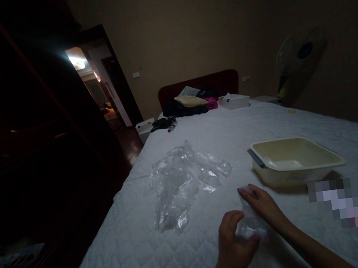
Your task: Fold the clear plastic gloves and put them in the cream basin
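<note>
A clear plastic bag (251,226) hangs over the near side of the bed, between my two hands. My right hand (265,207) pinches its upper edge between thumb and fingers. Beside the bag, my left hand (233,244) is open, with a gap between its curled fingers and thumb. The lower part of the bag is dim and partly out of frame. Farther left, a loose pile of clear plastic bags (178,182) lies spread on the white quilted bedcover (140,243). Beyond my right hand stands a cream plastic basin (301,175) with a grey handle.
Dark clothes, a beige pillow (191,101) and a pink roll (211,103) are heaped by the headboard (198,81). A white box (234,101) sits beside them. A fan (302,51) stands at the right. The bed's left edge borders a dark floor.
</note>
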`<state>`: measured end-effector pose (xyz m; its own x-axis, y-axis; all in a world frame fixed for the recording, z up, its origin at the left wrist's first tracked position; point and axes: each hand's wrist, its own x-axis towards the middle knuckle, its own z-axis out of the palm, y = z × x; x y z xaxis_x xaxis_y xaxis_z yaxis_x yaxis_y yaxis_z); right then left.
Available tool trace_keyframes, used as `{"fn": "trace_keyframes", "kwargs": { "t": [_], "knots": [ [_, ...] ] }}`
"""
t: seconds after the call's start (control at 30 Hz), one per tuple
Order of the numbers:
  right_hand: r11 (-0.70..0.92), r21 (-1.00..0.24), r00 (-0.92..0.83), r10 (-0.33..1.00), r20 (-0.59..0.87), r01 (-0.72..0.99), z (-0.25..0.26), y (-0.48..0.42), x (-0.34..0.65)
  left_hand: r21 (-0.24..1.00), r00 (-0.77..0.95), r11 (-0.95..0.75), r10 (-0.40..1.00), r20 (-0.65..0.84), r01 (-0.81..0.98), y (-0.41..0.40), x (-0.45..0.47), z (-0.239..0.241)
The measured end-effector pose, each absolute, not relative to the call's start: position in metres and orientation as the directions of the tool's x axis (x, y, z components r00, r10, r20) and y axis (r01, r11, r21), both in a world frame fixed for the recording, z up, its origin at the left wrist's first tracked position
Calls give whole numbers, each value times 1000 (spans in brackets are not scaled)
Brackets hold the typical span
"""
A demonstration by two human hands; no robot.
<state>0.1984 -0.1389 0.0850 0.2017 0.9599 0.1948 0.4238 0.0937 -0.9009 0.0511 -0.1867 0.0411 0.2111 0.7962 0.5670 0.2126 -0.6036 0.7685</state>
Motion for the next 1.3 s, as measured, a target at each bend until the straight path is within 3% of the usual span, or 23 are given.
{"fn": "trace_keyframes", "kwargs": {
  "t": [0.27, 0.4, 0.57, 0.77, 0.93, 1.07, 1.2, 1.3],
  "knots": [
    [57, -944, 165, 979, 116, 325, 76, -161, 179, 929, 137, -367, 924, 358, 47, -180, 56, 24],
    [66, -953, 84, 992, 95, 297, 79, -162, 189, 979, 30, -153, 987, 158, -137, -171, 46, 18],
    [121, -952, -40, 993, 114, 282, 78, -164, 201, 908, 61, 53, 998, -31, -415, -164, 39, 10],
    [126, -950, -114, 989, 97, 285, 77, -164, 213, 729, 122, 175, 984, -126, -662, -167, 31, 18],
    [88, -947, -105, 993, 58, 310, 74, -161, 224, 726, 79, 176, 983, -166, -665, -165, 24, 21],
    [50, -964, 13, 998, 56, 260, 68, -157, 234, 748, 41, 176, 980, -195, -640, -163, 22, 19],
    [93, -950, 119, 984, 134, 300, 72, -157, 237, 758, 24, 166, 981, -195, -631, -165, 21, 20],
    [189, -897, 30, 975, 219, 400, 80, -163, 229, 787, 64, 165, 985, -158, -595, -168, 23, 24]
  ]
}}
